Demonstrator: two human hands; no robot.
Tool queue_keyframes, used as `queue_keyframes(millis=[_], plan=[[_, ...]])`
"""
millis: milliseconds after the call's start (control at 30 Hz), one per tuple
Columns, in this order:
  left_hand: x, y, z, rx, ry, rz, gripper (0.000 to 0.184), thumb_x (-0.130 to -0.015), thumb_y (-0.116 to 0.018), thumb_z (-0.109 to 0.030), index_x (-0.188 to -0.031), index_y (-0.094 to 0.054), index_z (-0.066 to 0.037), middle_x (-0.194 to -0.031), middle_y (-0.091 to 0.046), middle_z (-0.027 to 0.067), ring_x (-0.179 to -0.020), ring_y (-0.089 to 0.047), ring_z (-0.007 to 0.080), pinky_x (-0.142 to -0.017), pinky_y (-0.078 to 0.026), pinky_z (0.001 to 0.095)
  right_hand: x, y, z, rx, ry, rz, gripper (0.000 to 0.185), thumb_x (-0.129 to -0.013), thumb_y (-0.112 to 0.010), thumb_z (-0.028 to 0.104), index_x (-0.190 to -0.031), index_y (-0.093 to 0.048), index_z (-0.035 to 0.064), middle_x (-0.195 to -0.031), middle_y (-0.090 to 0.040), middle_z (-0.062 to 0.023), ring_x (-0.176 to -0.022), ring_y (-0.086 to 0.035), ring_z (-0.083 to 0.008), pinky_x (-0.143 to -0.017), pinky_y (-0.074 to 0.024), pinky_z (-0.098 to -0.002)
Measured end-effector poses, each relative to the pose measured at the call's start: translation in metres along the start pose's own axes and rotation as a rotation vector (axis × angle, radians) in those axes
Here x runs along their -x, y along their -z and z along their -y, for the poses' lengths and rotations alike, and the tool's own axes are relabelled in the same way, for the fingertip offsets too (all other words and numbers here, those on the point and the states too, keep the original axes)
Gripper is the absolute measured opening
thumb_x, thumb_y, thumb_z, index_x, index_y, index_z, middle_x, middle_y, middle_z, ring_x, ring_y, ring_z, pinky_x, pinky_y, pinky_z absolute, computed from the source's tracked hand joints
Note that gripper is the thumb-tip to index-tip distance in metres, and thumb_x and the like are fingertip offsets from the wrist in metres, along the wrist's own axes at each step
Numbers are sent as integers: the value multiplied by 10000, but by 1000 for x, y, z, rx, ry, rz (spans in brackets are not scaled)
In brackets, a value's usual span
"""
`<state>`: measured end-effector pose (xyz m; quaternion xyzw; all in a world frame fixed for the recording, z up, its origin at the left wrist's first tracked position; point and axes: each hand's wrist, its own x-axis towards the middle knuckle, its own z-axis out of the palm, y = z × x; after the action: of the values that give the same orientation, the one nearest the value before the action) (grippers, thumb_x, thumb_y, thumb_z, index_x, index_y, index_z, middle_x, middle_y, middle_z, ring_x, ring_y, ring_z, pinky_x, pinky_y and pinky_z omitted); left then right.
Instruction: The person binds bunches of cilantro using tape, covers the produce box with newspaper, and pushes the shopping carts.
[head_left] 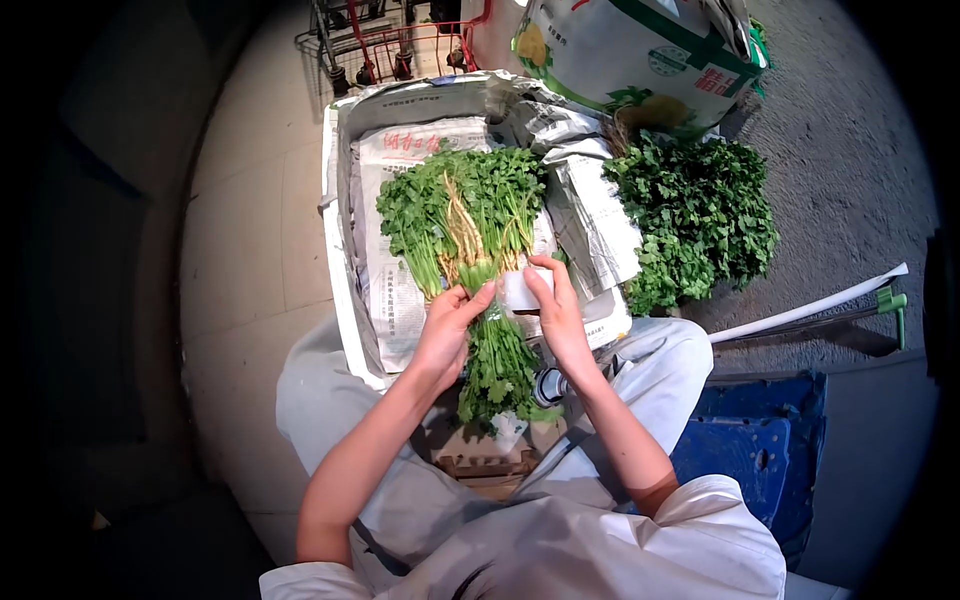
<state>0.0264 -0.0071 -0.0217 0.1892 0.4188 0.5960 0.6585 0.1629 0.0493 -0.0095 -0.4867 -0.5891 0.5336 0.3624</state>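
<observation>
My left hand [443, 335] grips a bunch of cilantro [497, 365] around its stems. Its pale roots point away from me and its leaves hang down towards my lap. In my right hand [563, 318], between thumb and fingers, is a white roll of tape [521, 291], held right beside the stems. Something clear and shiny, like tape film, shows on the bunch near my left fingers. Beyond both hands, more cilantro bunches [410, 215] lie on newspaper [378, 290] inside a white foam box [338, 250].
A big heap of leafy greens [700, 225] sits right of the box, below a printed white bag [620, 65]. A red-framed cart [420, 40] stands at the back. At right are a white pole [810, 305] and a blue plastic piece [735, 460].
</observation>
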Motion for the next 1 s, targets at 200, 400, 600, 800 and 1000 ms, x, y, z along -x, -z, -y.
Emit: queue_keyframes(millis=[200, 400, 600, 800, 1000], plan=[[-1, 0, 0, 94, 6, -29, 223, -901, -487, -184, -1002, -513, 13, -953, -584, 76, -837, -534, 97, -776, -405, 232, 2, -6, 1, 166, 80, -6, 414, -799, -629, 234, -1092, -423, 25, -872, -571, -113, -755, -549, -145, -686, -446, -264], [2, 1, -9, 103, 78, 85, 263, -914, -433, -170, -1011, -471, 71, -1080, -548, 159, -1012, -548, 203, -851, -471, 314, 7, 6, 11, 159, 128, -13, 409, -830, -595, 246, -1068, -386, -12, -878, -566, -187, -740, -575, -212, -627, -459, -294], [2, 7, -2, 174, 111, 236, 372, -919, -425, -233, -1097, -424, 94, -988, -556, 163, -898, -577, 221, -806, -494, 353, 8, 13, -7, 159, 102, 27, 361, -855, -558, 247, -1041, -378, -5, -801, -571, -155, -607, -539, -154, -542, -444, -282], [5, -6, -19, 271, 20, 304, 364, -905, -443, -272, -1065, -443, 55, -968, -544, 150, -869, -569, 238, -835, -483, 398, -2, 17, -52, 303, 96, -21, 442, -732, -658, 322, -1001, -452, 39, -893, -520, -162, -802, -534, -269, -718, -428, -359], [11, -6, -28, 156, 30, 112, 308, -940, -365, -253, -1029, -459, 27, -841, -567, 106, -798, -586, 181, -751, -509, 303, -89, 41, -1, 556, 350, -323, 434, -742, -623, 219, -1051, -426, -15, -1043, -413, -163, -1004, -411, -241, -842, -413, -333]])
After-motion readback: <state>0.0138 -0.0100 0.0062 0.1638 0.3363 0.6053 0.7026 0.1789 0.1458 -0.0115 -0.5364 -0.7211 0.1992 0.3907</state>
